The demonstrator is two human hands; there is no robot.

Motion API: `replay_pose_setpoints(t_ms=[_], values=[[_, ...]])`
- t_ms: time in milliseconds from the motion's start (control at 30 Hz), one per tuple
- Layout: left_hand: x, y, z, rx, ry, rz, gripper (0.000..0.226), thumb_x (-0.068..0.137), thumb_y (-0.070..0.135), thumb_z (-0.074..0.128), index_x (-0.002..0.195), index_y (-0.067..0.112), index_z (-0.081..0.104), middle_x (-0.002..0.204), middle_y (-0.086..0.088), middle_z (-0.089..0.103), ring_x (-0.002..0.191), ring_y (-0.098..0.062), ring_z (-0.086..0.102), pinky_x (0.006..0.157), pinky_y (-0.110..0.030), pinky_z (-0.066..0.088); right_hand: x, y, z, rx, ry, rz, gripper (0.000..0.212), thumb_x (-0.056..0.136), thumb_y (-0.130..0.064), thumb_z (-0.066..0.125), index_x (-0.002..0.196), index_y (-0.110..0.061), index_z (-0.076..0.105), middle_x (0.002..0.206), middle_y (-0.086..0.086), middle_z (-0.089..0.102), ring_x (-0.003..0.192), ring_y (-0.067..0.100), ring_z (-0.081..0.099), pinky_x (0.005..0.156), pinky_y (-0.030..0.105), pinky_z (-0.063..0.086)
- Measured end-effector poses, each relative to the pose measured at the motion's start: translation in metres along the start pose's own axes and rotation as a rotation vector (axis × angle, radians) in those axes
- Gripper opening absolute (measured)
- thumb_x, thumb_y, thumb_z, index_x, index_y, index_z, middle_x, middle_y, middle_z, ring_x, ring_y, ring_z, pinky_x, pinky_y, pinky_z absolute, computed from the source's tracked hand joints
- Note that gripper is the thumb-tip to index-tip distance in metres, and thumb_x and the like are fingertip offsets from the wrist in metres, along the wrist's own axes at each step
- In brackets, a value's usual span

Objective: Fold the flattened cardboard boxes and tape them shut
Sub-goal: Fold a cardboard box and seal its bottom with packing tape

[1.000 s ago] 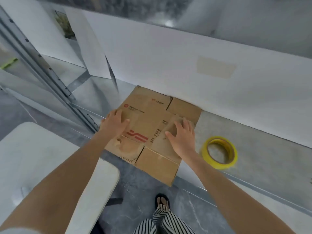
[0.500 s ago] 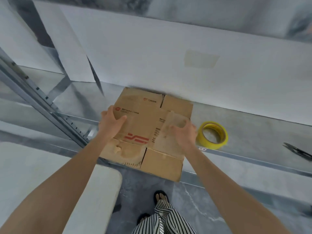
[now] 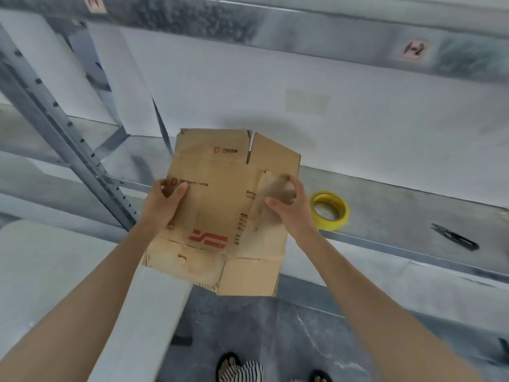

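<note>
left hand (image 3: 162, 205) and right hand (image 3: 293, 209) gripping flattened box (image 3: 220, 213) edges

The left hand (image 3: 162, 205) gripped the flattened cardboard box (image 3: 220, 205) by its left edge, the right hand (image 3: 292, 208) by its right, while a yellow tape roll (image 3: 332, 226) lay just right of the box and black snips (image 3: 454, 239) farther right.

The pink label (image 3: 413, 49) on the far shelf beam (image 3: 330, 37) says "1-2". The cardboard box (image 3: 220, 210) has red marks (image 3: 208, 238) and small words, too blurry to read.
</note>
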State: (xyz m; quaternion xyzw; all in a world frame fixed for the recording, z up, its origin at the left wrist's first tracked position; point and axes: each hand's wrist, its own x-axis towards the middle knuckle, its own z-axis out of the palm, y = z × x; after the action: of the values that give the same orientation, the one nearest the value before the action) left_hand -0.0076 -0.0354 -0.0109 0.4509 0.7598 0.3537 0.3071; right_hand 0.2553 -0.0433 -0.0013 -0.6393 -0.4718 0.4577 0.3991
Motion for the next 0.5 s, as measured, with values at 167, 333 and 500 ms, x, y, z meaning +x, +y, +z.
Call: replay_pose_setpoints(t_ms=[167, 333, 500], values=[[-0.062, 0.04, 0.023, -0.059, 0.101, 0.126, 0.057, 0.091, 0.047, 0.053, 0.135, 0.013, 0.038, 0.126, -0.005, 0.05, 0.113, -0.024, 0.049, 0.087, -0.033, 0.038, -0.019, -0.001, -0.063, -0.032, -0.079, -0.119, 0.1, 0.064, -0.054, 0.077, 0.146, -0.037, 0.021, 0.136, -0.001, 0.038, 0.123, 0.017, 0.043, 0.104, 0.043, 0.042], [-0.134, 0.085, 0.085, -0.114, 0.184, 0.218, 0.052, 0.091, 0.044, 0.055, 0.131, 0.014, 0.04, 0.117, 0.0, 0.05, 0.108, -0.019, 0.048, 0.087, -0.03, 0.039, -0.041, 0.013, -0.158, -0.045, -0.089, -0.208, 0.109, 0.068, -0.051, 0.077, 0.151, -0.031, 0.009, 0.152, -0.01, 0.015, 0.137, 0.013, 0.027, 0.112, 0.041, 0.032], [-0.197, 0.14, 0.15, -0.165, 0.246, 0.354, 0.052, 0.092, 0.04, 0.055, 0.132, 0.01, 0.039, 0.114, 0.005, 0.049, 0.103, -0.011, 0.047, 0.086, -0.025, 0.038, -0.048, 0.019, -0.25, -0.037, -0.096, -0.29, 0.114, 0.066, -0.05, 0.079, 0.151, -0.031, 0.005, 0.155, -0.013, 0.007, 0.141, 0.012, 0.021, 0.114, 0.041, 0.028]])
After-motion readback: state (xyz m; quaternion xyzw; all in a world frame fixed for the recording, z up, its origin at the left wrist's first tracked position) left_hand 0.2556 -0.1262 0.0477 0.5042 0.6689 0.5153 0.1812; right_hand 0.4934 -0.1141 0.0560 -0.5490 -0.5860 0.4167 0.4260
